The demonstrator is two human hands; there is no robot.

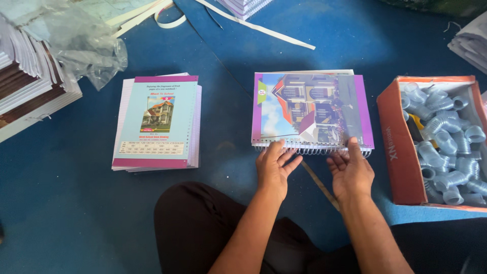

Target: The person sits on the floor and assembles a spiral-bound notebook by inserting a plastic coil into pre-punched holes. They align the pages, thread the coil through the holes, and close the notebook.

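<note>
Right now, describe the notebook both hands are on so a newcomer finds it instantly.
On the blue floor covering, look just left of the orange cardboard box of pale spiral coils. The notebook lies landscape, its wire spiral edge toward the person, with the left hand and right hand on that edge. Unlike the portrait stack of notebooks further left, it shows a house picture with purple borders.

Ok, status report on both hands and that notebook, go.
Left hand and right hand open, fingertips on the spiral edge of the notebook. Notebook flat on blue floor. Box of coils at right, apart; nothing in the way.
</note>
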